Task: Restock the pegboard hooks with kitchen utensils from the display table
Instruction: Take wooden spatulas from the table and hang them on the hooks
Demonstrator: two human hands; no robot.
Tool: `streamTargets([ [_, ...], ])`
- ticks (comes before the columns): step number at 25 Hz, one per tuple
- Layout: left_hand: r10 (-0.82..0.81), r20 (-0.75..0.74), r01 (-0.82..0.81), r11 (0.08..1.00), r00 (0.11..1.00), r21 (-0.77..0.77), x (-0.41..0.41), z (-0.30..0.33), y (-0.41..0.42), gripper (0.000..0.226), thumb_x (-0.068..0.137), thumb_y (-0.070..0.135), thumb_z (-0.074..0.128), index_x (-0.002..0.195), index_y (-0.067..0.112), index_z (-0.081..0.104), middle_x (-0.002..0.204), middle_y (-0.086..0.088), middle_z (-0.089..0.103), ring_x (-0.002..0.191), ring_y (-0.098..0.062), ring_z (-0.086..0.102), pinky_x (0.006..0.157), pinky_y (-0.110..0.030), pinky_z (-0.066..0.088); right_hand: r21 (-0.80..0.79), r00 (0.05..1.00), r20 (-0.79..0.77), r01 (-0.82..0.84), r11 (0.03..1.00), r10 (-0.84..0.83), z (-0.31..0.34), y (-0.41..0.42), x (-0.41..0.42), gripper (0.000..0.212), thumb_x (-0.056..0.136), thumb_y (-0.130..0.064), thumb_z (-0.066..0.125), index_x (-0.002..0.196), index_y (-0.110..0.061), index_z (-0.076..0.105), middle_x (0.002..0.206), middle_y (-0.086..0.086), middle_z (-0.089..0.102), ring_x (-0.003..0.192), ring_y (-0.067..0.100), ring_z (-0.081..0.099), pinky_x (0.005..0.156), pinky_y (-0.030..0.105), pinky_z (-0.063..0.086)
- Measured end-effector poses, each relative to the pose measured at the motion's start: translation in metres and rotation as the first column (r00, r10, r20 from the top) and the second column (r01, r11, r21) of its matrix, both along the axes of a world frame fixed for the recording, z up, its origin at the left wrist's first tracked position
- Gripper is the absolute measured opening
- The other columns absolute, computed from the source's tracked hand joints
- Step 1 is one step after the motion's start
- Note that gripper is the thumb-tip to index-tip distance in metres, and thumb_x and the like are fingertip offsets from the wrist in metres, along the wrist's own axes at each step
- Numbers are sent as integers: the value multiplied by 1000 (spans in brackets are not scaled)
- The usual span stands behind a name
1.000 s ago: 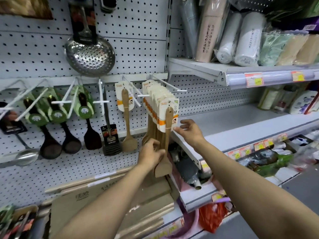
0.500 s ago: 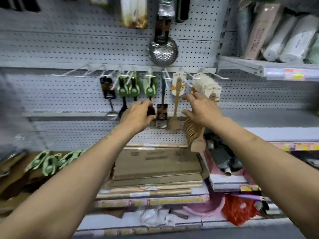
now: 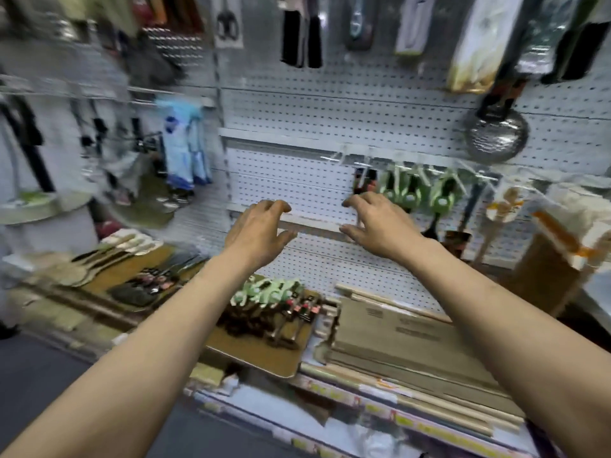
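Both hands have come off the packed wooden spatulas they were at a second ago and my view has swung left along the pegboard [image 3: 297, 180]; much of the picture is smeared by that swing, so the far left reads only as blurred hanging goods. On the low display table [image 3: 251, 355] at left I see pale wooden spoons [image 3: 109, 252] lying flat, then a dark cluster of utensils beside them, then a heap of green-carded utensils [image 3: 267, 292] on a brown tray, right under my forearms; my left hand [image 3: 256, 231] hangs in the air before a bare stretch of board, fingers loosely curled and spread, holding nothing; my right hand [image 3: 380, 224] is just beside it, fingers relaxed and apart, also holding nothing, its fingertips close to a black-carded item on the hook rail [image 3: 413, 166], though I cannot tell whether they touch; further right, green-carded ladles [image 3: 439, 196] hang from the hooks, a steel skimmer [image 3: 496, 135] hangs above them, and the bundle of wooden spatulas [image 3: 562, 246] hangs at the far right; flat cardboard [image 3: 396, 338] lies below.
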State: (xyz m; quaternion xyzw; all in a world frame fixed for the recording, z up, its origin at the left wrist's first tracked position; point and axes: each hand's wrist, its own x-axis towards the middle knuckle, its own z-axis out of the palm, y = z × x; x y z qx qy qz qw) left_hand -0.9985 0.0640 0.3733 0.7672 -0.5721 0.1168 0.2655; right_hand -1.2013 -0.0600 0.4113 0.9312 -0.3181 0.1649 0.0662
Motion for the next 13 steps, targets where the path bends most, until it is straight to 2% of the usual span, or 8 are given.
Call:
streamTargets([
  [9,170,140,-177,983,975,44,263,21,124,50,87,44,62,128,21,50,124,-8,56,116,-31,52,93,-43,46,80,986,69,-156,984,151,16,91,285,52,95,-49,55,141,-27,43,145,3,46,135,24,39,101,40,40],
  [13,192,115,-197,980,975,36,352,6,151,48,87,44,63,127,20,50,122,-8,57,114,-31,52,93,-45,47,155,977,76,-210,965,200,-2,111,388,53,95,-43,59,141,-22,45,147,7,43,138,27,36,107,36,33],
])
